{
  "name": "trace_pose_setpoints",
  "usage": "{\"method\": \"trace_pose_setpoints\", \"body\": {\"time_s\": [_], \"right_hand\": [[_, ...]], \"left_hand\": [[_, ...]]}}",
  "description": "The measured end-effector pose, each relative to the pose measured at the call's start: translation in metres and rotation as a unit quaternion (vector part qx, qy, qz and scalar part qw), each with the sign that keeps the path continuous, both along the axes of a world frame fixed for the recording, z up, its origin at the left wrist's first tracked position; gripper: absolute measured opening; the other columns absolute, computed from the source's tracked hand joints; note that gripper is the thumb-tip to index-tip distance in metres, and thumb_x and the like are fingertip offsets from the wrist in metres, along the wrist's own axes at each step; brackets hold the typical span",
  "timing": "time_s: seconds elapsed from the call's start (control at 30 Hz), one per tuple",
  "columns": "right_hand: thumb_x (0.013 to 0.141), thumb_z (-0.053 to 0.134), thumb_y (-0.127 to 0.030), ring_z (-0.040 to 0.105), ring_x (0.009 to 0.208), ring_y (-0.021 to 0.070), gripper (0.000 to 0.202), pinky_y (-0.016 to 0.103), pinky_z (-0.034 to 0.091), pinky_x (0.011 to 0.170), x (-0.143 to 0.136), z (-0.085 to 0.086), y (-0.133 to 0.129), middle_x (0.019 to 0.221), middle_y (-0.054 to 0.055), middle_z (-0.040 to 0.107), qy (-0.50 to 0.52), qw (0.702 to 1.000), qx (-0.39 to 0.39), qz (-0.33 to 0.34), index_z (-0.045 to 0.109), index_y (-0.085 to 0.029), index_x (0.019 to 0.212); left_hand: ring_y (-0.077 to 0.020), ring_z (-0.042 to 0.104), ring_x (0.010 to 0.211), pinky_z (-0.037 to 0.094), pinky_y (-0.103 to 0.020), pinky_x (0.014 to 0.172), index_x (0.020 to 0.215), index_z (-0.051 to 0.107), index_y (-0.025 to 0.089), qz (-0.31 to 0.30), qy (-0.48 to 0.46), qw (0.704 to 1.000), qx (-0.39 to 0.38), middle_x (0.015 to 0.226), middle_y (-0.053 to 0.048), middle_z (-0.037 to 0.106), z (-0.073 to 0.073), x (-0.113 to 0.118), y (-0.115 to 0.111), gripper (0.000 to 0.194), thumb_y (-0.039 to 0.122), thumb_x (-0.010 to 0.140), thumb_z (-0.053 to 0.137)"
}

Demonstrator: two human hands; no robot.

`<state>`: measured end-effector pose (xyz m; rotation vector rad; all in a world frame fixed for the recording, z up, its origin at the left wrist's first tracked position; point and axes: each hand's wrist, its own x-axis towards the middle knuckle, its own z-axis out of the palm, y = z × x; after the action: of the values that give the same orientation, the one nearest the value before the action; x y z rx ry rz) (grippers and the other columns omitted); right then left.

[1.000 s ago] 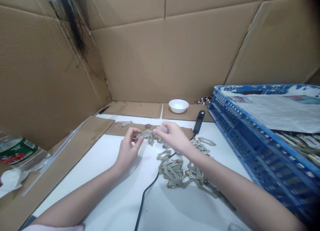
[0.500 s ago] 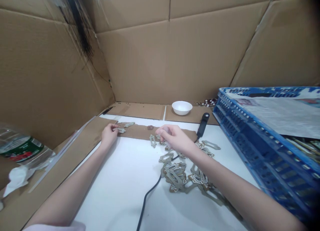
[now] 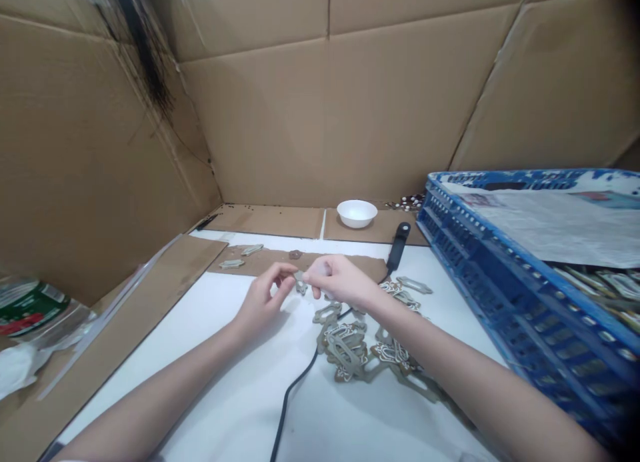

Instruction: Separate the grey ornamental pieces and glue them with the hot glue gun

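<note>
My left hand is held over the white table with thumb and forefinger curved and slightly apart, and nothing shows between them. Its fingertips are close to a small grey-green frame-shaped piece. Just right of that piece, my right hand has its fingers pinched together; whatever they hold, if anything, is hidden. Below the right hand lies a loose pile of similar flat pieces, some with white line patterns on brown. Two more pieces, a lower one and an upper one, rest on a cardboard strip.
A white bowl stands at the back on cardboard. A black handheld device has a cable running across the table. The blue crate borders the right side; a plastic bottle lies at left. Cardboard walls surround the table.
My left hand has let go of the piece on the cardboard strip and moved right, close to my right hand. The right hand stays pinched in nearly the same place. The view has shifted slightly.
</note>
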<state>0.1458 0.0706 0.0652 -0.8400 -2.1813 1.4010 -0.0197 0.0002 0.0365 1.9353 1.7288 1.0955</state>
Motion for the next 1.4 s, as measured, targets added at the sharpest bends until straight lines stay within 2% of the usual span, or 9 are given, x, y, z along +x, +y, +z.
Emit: {"method": "trace_pose_setpoints", "body": {"time_s": [0.2, 0.33, 0.43, 0.5, 0.57, 0.67, 0.8, 0.93, 1.4], "right_hand": [[0.074, 0.050, -0.034, 0.031, 0.039, 0.0046, 0.029, 0.020, 0.025, 0.040, 0.000, 0.002, -0.004, 0.044, -0.004, 0.039, -0.010, 0.999, 0.027, 0.017, 0.051, -0.015, 0.053], [0.074, 0.048, -0.030, 0.033, 0.040, 0.0051, 0.026, 0.020, 0.026, 0.040, 0.002, 0.002, -0.001, 0.045, -0.003, 0.043, -0.018, 0.999, 0.050, -0.001, 0.049, -0.015, 0.053], [0.073, 0.046, -0.028, 0.035, 0.042, 0.0060, 0.026, 0.020, 0.027, 0.042, 0.003, 0.002, 0.005, 0.045, -0.002, 0.045, -0.032, 0.995, 0.086, -0.039, 0.046, -0.015, 0.050], [0.073, 0.045, -0.028, 0.035, 0.042, 0.0061, 0.029, 0.021, 0.027, 0.043, 0.005, 0.002, 0.009, 0.044, -0.002, 0.044, -0.039, 0.992, 0.105, -0.056, 0.043, -0.016, 0.047], [0.074, 0.044, -0.030, 0.033, 0.041, 0.0059, 0.032, 0.021, 0.025, 0.042, 0.006, 0.003, 0.012, 0.043, -0.002, 0.041, -0.048, 0.991, 0.108, -0.061, 0.040, -0.016, 0.045], [0.074, 0.045, -0.035, 0.030, 0.040, 0.0056, 0.034, 0.021, 0.023, 0.042, 0.006, 0.001, 0.014, 0.042, -0.003, 0.038, -0.073, 0.991, 0.099, -0.049, 0.039, -0.016, 0.045], [0.072, 0.046, -0.035, 0.029, 0.041, 0.0057, 0.031, 0.021, 0.022, 0.042, 0.004, -0.003, 0.014, 0.043, -0.004, 0.037, -0.115, 0.989, 0.089, -0.030, 0.037, -0.017, 0.048], [0.069, 0.049, -0.032, 0.033, 0.046, 0.0063, 0.027, 0.020, 0.025, 0.043, 0.001, -0.008, 0.012, 0.047, -0.004, 0.040, -0.127, 0.985, 0.104, -0.046, 0.036, -0.017, 0.051], [0.072, 0.047, -0.029, 0.042, 0.049, 0.0095, 0.020, 0.022, 0.024, 0.045, -0.003, -0.008, -0.005, 0.053, 0.000, 0.050, -0.164, 0.962, 0.201, -0.085, 0.042, -0.017, 0.057]], "left_hand": [[-0.0118, 0.048, 0.066, 0.039, -0.023, 0.063, 0.071, 0.046, 0.018, 0.010, -0.070, 0.997, 0.010, 0.068, 0.000, 0.051, 0.003, 0.011, -0.008, 0.020, 0.034, 0.082, 0.043], [-0.0126, 0.049, 0.067, 0.040, -0.024, 0.064, 0.074, 0.048, 0.017, 0.000, -0.076, 0.997, -0.005, 0.070, -0.001, 0.053, -0.001, 0.005, -0.001, 0.020, 0.033, 0.083, 0.040], [-0.0180, 0.049, 0.091, 0.039, -0.032, 0.080, 0.097, 0.052, 0.019, -0.036, 0.052, 0.998, 0.003, 0.099, -0.006, 0.057, -0.012, -0.004, 0.010, 0.023, 0.028, 0.085, 0.034], [-0.0230, 0.038, 0.111, 0.030, -0.040, 0.091, 0.112, 0.048, 0.024, -0.053, 0.164, 0.985, 0.010, 0.123, -0.006, 0.047, -0.021, -0.010, 0.018, 0.031, 0.023, 0.084, 0.035], [-0.0260, 0.027, 0.119, 0.025, -0.046, 0.095, 0.114, 0.047, 0.028, -0.055, 0.240, 0.969, 0.006, 0.133, -0.003, 0.037, -0.030, -0.016, 0.023, 0.034, 0.020, 0.083, 0.036], [-0.0256, 0.029, 0.117, 0.027, -0.044, 0.093, 0.103, 0.053, 0.024, -0.044, 0.269, 0.962, 0.006, 0.129, -0.004, 0.041, -0.034, -0.021, 0.026, 0.025, 0.023, 0.082, 0.039], [-0.0230, 0.044, 0.097, 0.035, -0.038, 0.083, 0.086, 0.053, 0.019, -0.025, 0.247, 0.969, -0.012, 0.097, -0.006, 0.058, -0.031, -0.021, 0.021, 0.016, 0.031, 0.078, 0.048], [-0.0186, 0.049, 0.077, 0.039, -0.032, 0.071, 0.087, 0.050, 0.019, 0.018, 0.206, 0.978, -0.002, 0.079, -0.003, 0.057, -0.028, -0.015, 0.013, 0.017, 0.032, 0.076, 0.050], [-0.0130, 0.052, 0.075, 0.040, -0.024, 0.068, 0.091, 0.048, 0.020, 0.016, 0.073, 0.996, 0.046, 0.086, -0.002, 0.058, -0.015, 0.006, -0.004, 0.015, 0.029, 0.079, 0.048]]}}
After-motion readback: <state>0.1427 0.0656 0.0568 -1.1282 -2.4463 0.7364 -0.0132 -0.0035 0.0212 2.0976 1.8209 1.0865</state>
